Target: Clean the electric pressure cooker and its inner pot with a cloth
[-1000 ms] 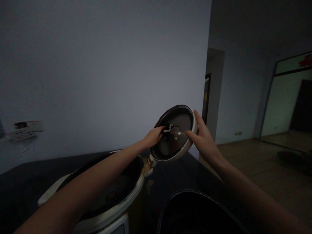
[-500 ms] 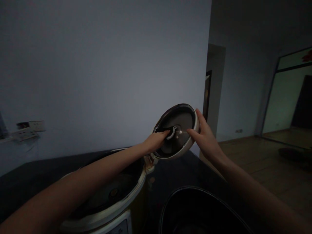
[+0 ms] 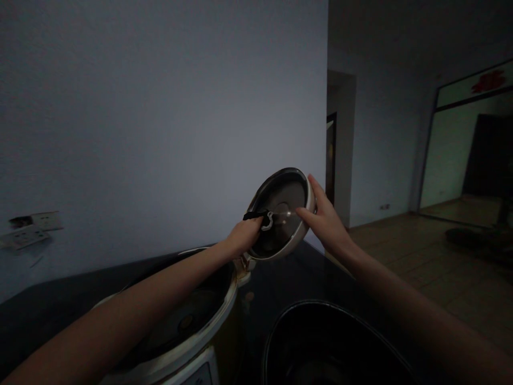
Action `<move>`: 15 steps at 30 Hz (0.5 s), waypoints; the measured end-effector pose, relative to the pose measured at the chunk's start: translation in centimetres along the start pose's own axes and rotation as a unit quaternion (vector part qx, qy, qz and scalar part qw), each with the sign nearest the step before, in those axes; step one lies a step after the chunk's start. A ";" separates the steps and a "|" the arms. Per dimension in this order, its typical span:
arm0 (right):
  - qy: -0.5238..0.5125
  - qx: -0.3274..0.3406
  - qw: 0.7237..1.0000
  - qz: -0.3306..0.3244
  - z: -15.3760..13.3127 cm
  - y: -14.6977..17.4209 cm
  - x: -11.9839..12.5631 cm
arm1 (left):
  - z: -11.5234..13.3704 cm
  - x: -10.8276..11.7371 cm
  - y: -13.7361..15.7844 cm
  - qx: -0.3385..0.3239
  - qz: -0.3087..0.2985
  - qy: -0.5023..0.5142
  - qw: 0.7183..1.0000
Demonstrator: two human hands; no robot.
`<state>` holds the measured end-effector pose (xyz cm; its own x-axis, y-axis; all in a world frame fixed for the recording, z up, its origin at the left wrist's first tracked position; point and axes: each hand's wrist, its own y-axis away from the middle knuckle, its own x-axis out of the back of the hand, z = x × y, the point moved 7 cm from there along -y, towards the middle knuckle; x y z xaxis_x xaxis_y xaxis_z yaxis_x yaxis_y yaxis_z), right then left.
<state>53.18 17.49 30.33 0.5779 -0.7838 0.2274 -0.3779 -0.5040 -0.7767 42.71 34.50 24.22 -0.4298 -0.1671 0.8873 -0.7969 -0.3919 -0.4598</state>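
The rice cooker's lid (image 3: 280, 235) stands raised on its hinge, tilted, with its metal inner face turned towards me. My right hand (image 3: 320, 214) grips the lid's right rim, thumb on the inside and fingers behind. Against the left part of the inner face, my left hand (image 3: 246, 232) is closed on a black cloth (image 3: 254, 216) with a pale wavy edge. Below my left forearm sits the open rice cooker (image 3: 218, 321), with a pale rim and a front panel. A round part shows at the bottom of its dark inside.
A black pot (image 3: 308, 321) stands right of the cooker on a dark tabletop (image 3: 276, 283). Behind is a pale wall (image 3: 180, 133), with papers (image 3: 30, 230) at its left. A wooden floor (image 3: 385, 235) and a glass partition (image 3: 449, 155) lie to the right.
The view has turned slightly right, so everything sits further left. My left hand has slid a little leftward across the lid's inner face with the cloth. My right hand keeps its grip.
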 end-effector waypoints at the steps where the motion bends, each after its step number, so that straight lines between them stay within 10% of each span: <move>1: 0.002 0.001 1.000 -0.001 0.0 0.0 0.0 | -0.1 0.1 0.1 0.001 -0.003 -0.001 1.000; 15: -0.013 -0.007 1.000 0.009 0.0 0.1 0.0 | -1.1 0.1 -0.5 0.089 0.000 0.025 0.996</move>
<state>53.10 17.44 30.27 0.5891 -0.7836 0.1975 -0.3984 -0.4942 -0.7727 42.61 35.73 24.48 -0.4540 -0.1244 0.8823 -0.7111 -0.5461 -0.4429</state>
